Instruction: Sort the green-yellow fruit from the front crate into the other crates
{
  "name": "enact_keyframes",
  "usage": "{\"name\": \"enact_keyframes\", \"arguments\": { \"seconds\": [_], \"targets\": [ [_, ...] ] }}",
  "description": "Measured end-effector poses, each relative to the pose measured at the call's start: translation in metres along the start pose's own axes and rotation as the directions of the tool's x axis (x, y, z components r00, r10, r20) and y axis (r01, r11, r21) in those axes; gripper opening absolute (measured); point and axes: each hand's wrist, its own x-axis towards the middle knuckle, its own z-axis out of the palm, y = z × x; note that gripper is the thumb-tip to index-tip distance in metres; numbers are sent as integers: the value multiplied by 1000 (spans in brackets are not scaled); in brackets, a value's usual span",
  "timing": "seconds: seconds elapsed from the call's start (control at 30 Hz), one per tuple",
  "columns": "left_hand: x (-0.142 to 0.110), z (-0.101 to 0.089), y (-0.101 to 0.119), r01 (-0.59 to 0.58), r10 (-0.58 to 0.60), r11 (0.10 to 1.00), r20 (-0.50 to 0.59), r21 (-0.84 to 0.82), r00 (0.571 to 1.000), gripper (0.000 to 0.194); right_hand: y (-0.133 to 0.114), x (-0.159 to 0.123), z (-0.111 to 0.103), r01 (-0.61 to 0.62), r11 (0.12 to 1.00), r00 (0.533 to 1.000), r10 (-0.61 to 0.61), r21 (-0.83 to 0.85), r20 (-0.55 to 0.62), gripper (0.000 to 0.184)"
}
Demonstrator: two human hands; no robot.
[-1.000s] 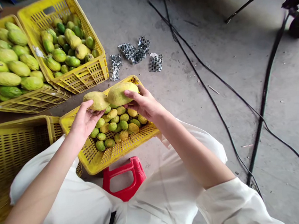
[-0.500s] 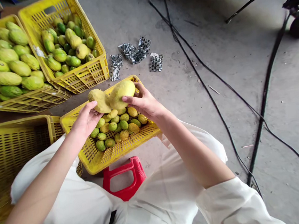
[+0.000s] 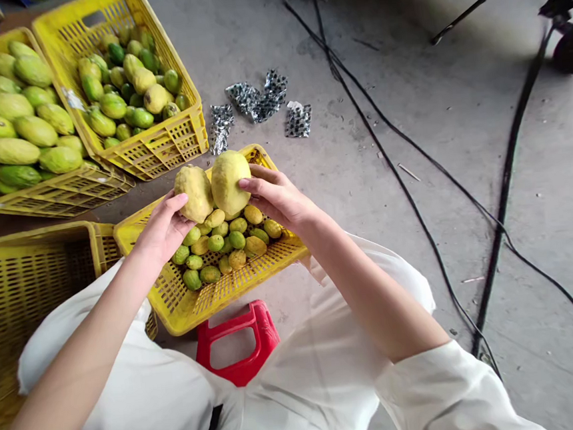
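Over a yellow crate point(image 3: 174, 312), my left hand point(image 3: 163, 229) grips a knobbly yellow lemon point(image 3: 195, 193) between thumb and fingers. Close beside it, my right hand point(image 3: 281, 199) is closed on a second, smoother lemon point(image 3: 228, 182), which stands upright. The two lemons nearly touch; I cannot tell whether they do. Below them, several smaller yellow and green lemons point(image 3: 237, 240) lie in the crate. The fingers behind both held lemons are partly hidden.
Two yellow crates stand at the upper left, one with large lemons point(image 3: 11, 105), the other with mixed green and yellow ones point(image 3: 114, 105). Another crate point(image 3: 16, 279) is by my left knee. Foil scraps point(image 3: 259, 99), black cables point(image 3: 416, 210) and a red stool point(image 3: 261, 331) are around.
The right lemon has turned from lying slantwise to upright. The left one has shifted slightly right and tilted more upright. Both hands keep their hold.
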Motion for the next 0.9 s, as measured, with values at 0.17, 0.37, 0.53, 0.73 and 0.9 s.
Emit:
{"name": "enact_keyframes", "arguments": {
  "seconds": [0.17,0.37,0.53,0.73,0.9],
  "targets": [
    [-2,5,4,43,-42,999,-65,15,997,11,7,5,-6,26,999,999,-26,21,-28,63],
    [0,3,3,62,-62,998,-34,17,998,11,10,7,-2,-18,999,999,19,29,-37,53],
    [-1,0,3,93,-93,994,-3,59,996,22,12,8,-3,-19,999,999,20,30,-33,51],
    [3,-2,5,102,-100,993,-28,57,995,25,9,4,-6,-8,1000,1000,8,9,16,57],
    [7,-6,4,49,-49,998,11,28,999,37,9,3,-7,-21,1000,999,22,-7,30,66]
  ]
}}
